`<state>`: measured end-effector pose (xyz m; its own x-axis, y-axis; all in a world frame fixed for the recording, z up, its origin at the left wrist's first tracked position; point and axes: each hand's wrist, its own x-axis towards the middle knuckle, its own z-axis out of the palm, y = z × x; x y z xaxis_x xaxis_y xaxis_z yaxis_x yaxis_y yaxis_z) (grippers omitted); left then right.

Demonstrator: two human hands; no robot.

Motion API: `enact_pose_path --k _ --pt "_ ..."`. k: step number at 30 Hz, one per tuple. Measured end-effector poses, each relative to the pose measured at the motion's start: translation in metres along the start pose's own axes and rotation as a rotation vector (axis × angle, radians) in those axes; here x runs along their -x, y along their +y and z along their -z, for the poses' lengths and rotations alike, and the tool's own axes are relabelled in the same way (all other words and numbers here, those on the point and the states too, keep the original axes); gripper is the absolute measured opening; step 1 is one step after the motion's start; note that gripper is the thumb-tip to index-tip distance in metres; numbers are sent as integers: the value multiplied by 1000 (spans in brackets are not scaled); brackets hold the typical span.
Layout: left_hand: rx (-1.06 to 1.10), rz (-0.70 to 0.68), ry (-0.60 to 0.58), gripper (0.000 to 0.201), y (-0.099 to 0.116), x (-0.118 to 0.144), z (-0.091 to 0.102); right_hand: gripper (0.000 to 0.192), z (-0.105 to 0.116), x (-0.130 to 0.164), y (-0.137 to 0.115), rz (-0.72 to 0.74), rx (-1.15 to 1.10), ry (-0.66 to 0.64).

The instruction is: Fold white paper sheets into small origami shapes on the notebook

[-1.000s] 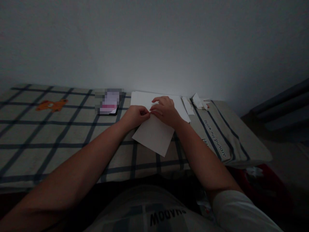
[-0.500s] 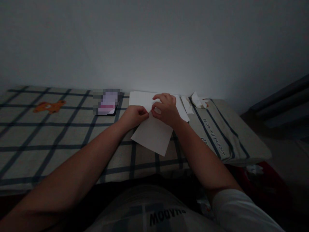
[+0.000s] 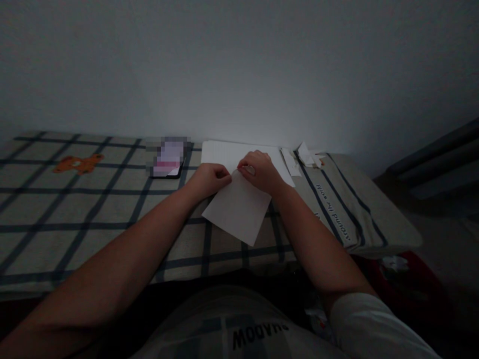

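Both hands meet at the far corner of a white paper sheet [image 3: 237,209] that lies turned like a diamond on the checked cloth [image 3: 93,209] covering the tabletop. The left hand [image 3: 209,178] is curled closed, its fingertips pinching the paper's upper edge from the left. The right hand [image 3: 260,171] is closed too, thumb and fingers nipping the same corner from the right, so the two hands are all but touching. The near half of the sheet lies flat and smooth, pointing back toward the person.

Judging by that, the work looks to be at an early stage: the sheet shows no crease lines that can be made out (the light is very dim, so faint ones could be missed), and only the far corner is being pressed or folded. Most of the shaping would seem to be left.

Behind the hands lies a stack of white paper [image 3: 224,152] against the wall. Just to its left rests a phone [image 3: 167,158] with a lit screen. To the right, some small paper scraps [image 3: 305,157] sit on a striped cloth [image 3: 348,209] with lettering. An orange bear figure [image 3: 78,163] is printed far to the left.
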<state>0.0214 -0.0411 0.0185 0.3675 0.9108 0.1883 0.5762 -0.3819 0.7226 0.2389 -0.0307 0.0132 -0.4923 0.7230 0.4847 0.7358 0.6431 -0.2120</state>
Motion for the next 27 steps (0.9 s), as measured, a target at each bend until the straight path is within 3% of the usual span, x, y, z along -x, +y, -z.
enact_pose_path --k 9,21,27 --pt "-28 -3 24 28 -10 -4 -4 11 -2 0 -5 -9 -35 -17" --pt "-141 -163 24 13 -8 -1 -6 11 0 -2 -22 26 66 -88" --pt "-139 -183 10 17 -9 -3 -5 13 -1 -3 -26 55 161 -70"
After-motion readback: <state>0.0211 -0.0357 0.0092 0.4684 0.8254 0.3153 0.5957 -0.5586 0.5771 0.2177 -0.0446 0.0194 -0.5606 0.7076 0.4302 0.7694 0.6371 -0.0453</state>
